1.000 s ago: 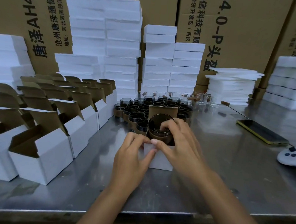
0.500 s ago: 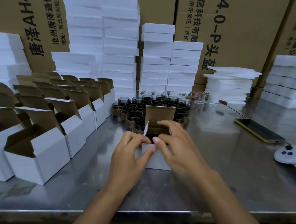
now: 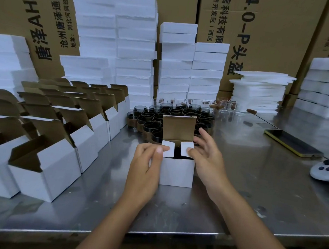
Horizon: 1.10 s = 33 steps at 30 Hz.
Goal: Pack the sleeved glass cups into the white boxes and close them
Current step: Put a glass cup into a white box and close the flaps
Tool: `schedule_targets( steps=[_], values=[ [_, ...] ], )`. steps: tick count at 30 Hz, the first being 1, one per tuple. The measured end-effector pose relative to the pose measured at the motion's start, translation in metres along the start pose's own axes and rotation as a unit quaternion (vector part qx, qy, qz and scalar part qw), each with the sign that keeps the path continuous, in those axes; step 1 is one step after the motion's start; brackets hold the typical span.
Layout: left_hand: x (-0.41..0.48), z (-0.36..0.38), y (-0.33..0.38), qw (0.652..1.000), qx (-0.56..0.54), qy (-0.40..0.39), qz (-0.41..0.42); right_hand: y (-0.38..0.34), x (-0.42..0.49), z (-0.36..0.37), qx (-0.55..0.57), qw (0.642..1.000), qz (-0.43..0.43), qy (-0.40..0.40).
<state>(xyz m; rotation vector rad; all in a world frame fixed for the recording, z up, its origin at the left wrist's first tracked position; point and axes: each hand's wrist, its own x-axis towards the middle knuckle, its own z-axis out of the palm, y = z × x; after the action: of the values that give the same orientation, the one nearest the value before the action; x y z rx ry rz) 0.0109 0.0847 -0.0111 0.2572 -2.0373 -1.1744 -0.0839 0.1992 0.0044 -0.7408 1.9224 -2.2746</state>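
Observation:
A small white box (image 3: pixel 176 172) stands on the steel table (image 3: pixel 252 187) in front of me, its brown-lined lid (image 3: pixel 178 127) upright at the back. Both white side flaps are folded inward over the dark opening; the cup inside is mostly hidden. My left hand (image 3: pixel 147 167) grips the box's left side, thumb pressing the left flap. My right hand (image 3: pixel 206 155) rests against the right side, fingers spread, thumb on the right flap. Behind the box stands a cluster of dark sleeved glass cups (image 3: pixel 152 121).
Rows of open white boxes (image 3: pixel 47 161) fill the left of the table. Stacks of white foam (image 3: pixel 133 45) line the back against brown cartons. Clear glasses (image 3: pixel 226 109), a phone (image 3: pixel 293 142) and a grey controller (image 3: pixel 325 170) lie to the right.
The sleeved cup went down into the box and out of sight. My hands moved from the cup to the box's sides and folded both side flaps inward.

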Motion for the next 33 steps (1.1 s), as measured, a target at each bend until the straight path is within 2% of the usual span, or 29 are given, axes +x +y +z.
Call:
schedule_targets(
  steps=[5, 9, 12, 16, 20, 24, 33],
  values=[
    [0.003, 0.001, -0.002, 1.000, -0.002, -0.001, -0.015, -0.006, 0.004, -0.002, -0.007, 0.999, -0.019, -0.045],
    [0.004, 0.001, 0.000, 0.999, -0.027, -0.028, -0.032, -0.003, 0.000, -0.001, -0.015, 0.999, -0.025, -0.035],
    [0.004, 0.000, 0.001, 0.997, -0.053, -0.019, -0.043, 0.001, -0.005, 0.003, 0.013, 1.000, -0.006, -0.025],
    [0.001, -0.001, 0.000, 0.998, -0.051, -0.039, -0.022, 0.001, -0.012, 0.008, 0.047, 0.999, -0.002, -0.009],
    [0.000, -0.003, -0.002, 0.998, -0.054, -0.015, -0.028, 0.002, -0.016, 0.007, 0.057, 0.998, 0.004, -0.033],
    [-0.002, -0.004, 0.002, 0.996, -0.088, -0.016, -0.024, 0.006, -0.022, 0.006, 0.018, 0.997, -0.034, -0.070],
    [-0.002, -0.004, 0.003, 0.995, -0.093, -0.022, -0.025, 0.007, -0.020, 0.006, -0.007, 0.994, -0.093, -0.048]
  ],
)
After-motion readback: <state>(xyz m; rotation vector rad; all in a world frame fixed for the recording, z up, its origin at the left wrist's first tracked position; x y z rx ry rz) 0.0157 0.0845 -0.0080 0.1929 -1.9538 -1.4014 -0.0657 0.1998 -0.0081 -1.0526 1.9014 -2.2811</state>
